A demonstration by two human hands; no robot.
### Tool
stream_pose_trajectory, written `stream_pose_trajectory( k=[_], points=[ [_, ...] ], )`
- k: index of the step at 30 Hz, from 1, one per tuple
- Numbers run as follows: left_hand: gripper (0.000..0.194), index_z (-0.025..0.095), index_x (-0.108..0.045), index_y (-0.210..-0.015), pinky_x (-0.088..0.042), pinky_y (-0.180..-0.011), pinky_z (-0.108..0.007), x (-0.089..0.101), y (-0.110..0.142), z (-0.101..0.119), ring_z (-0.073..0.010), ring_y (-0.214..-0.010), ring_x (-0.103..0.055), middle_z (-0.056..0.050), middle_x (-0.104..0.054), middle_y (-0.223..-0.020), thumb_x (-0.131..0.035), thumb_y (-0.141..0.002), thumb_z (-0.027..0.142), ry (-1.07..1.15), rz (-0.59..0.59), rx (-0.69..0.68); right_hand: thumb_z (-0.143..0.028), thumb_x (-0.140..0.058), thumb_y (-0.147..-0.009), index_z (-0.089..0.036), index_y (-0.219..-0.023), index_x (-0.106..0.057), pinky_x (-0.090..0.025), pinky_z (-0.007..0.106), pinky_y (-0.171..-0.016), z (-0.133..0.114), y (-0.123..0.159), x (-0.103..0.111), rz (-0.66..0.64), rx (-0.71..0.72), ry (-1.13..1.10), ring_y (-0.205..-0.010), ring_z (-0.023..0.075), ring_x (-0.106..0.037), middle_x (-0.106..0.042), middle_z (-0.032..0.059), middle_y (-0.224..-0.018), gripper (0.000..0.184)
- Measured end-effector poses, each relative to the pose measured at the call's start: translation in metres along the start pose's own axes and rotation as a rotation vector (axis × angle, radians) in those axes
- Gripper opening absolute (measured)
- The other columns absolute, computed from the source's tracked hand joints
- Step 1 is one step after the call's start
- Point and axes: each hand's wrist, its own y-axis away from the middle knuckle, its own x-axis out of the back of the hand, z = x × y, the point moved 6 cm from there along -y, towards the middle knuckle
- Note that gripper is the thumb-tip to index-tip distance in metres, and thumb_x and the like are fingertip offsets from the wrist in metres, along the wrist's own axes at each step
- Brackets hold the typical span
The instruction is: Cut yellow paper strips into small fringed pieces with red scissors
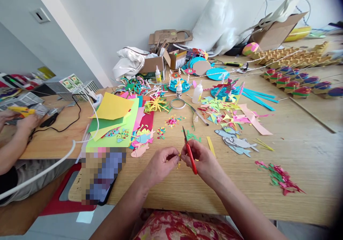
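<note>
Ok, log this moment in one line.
left hand: pinching yellow paper | right hand: holding scissors, tip forward | ahead: green scraps

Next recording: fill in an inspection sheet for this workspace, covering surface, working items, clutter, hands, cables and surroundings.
Surface: wooden table, light grain, paper clippings lying on it.
Working items: red-handled scissors, blades pointing away from the person; small yellow piece at the fingertips; yellow strip beyond the right hand.
Clutter: coloured sheets, paper fish, pink and green clippings, glue bottle.
Hands: left hand pinches the small yellow piece; right hand holds the scissors.
Cables: black cable on the left-hand table; white cord arching at left.
Surroundings: cardboard box, egg-carton trays, another person's hand at far left.
</note>
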Motion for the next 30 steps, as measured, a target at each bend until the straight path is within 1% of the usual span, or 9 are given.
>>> stream_pose_trajectory(
  k=[7,11,13,18,21,23,25,28,30],
  points=[
    [0.013,0.015,-0.051,-0.067,-0.033,-0.057,-0.020,0.001,0.000,0.000,-0.0106,-0.061,-0.042,0.003,-0.045,-0.062,-0.044,-0.076,0.020,-0.092,-0.048,0.025,-0.017,-0.052,-0.070,-0.019,-0.072,-0.047,-0.037,0.022,-0.051,0.000,0.002,0.005,-0.030,0.018,0.107,-0.055,0.0100,-0.046,-0.052,-0.0032,-0.064,0.006],
    [0.015,0.015,-0.055,-0.072,-0.036,-0.060,-0.020,-0.001,-0.002,-0.001,-0.0115,-0.064,-0.045,0.002,-0.049,-0.065,-0.043,-0.078,0.021,-0.113,-0.098,0.025,-0.014,-0.052,-0.070,-0.019,-0.072,-0.048,-0.037,0.022,-0.053,-0.003,0.002,0.005,-0.042,0.053,0.217,-0.057,0.0101,-0.047,-0.055,-0.0024,-0.067,0.007],
    [0.015,0.014,-0.056,-0.073,-0.036,-0.062,-0.021,-0.002,-0.002,-0.001,-0.0118,-0.066,-0.046,0.001,-0.050,-0.067,-0.043,-0.078,0.021,-0.118,-0.108,0.022,-0.012,-0.051,-0.069,-0.019,-0.072,-0.047,-0.036,0.021,-0.053,-0.004,0.001,0.004,-0.043,0.065,0.229,-0.057,0.0099,-0.047,-0.054,-0.0027,-0.066,0.008],
    [0.014,0.015,-0.055,-0.074,-0.036,-0.060,-0.020,-0.004,-0.002,0.001,-0.0117,-0.066,-0.045,0.001,-0.050,-0.067,-0.045,-0.079,0.024,-0.044,-0.061,-0.003,-0.017,-0.053,-0.070,-0.019,-0.070,-0.044,-0.036,0.021,-0.050,-0.001,0.000,0.004,-0.002,0.045,0.092,-0.055,0.0094,-0.045,-0.051,-0.0037,-0.063,0.009],
    [0.015,0.015,-0.051,-0.069,-0.033,-0.056,-0.020,-0.006,-0.003,0.003,-0.0106,-0.062,-0.042,0.002,-0.046,-0.064,-0.046,-0.078,0.026,0.036,-0.009,-0.009,-0.023,-0.055,-0.071,-0.020,-0.071,-0.043,-0.036,0.021,-0.049,0.000,0.001,0.006,0.032,0.029,0.056,-0.054,0.0095,-0.044,-0.049,-0.0038,-0.063,0.012],
    [0.017,0.016,-0.048,-0.064,-0.031,-0.054,-0.020,-0.005,-0.004,0.002,-0.0097,-0.059,-0.039,0.003,-0.042,-0.060,-0.046,-0.077,0.026,0.076,0.030,0.000,-0.028,-0.055,-0.072,-0.020,-0.071,-0.043,-0.035,0.021,-0.049,-0.001,0.004,0.007,0.035,0.024,0.089,-0.054,0.0099,-0.043,-0.048,-0.0038,-0.063,0.015],
    [0.016,0.016,-0.047,-0.064,-0.031,-0.055,-0.020,-0.002,-0.005,0.000,-0.0095,-0.058,-0.037,0.004,-0.040,-0.059,-0.047,-0.076,0.026,0.122,0.048,0.016,-0.032,-0.053,-0.075,-0.020,-0.071,-0.043,-0.034,0.022,-0.050,-0.004,0.009,0.007,0.004,0.026,0.159,-0.055,0.0103,-0.042,-0.046,-0.0040,-0.062,0.016],
    [0.014,0.015,-0.048,-0.066,-0.034,-0.059,-0.022,0.004,-0.005,-0.001,-0.0103,-0.060,-0.040,0.003,-0.043,-0.060,-0.047,-0.076,0.026,0.204,0.054,0.025,-0.035,-0.043,-0.082,-0.019,-0.068,-0.043,-0.032,0.022,-0.050,-0.005,0.020,0.007,-0.069,0.029,0.309,-0.055,0.0109,-0.040,-0.043,-0.0040,-0.059,0.021],
    [0.015,0.015,-0.049,-0.066,-0.035,-0.061,-0.023,0.007,-0.004,0.001,-0.0111,-0.062,-0.042,0.002,-0.045,-0.061,-0.046,-0.076,0.026,0.239,0.066,0.011,-0.035,-0.040,-0.084,-0.020,-0.066,-0.042,-0.031,0.023,-0.049,-0.002,0.026,0.007,-0.092,0.021,0.390,-0.053,0.0110,-0.040,-0.043,-0.0041,-0.057,0.023]
  ],
)
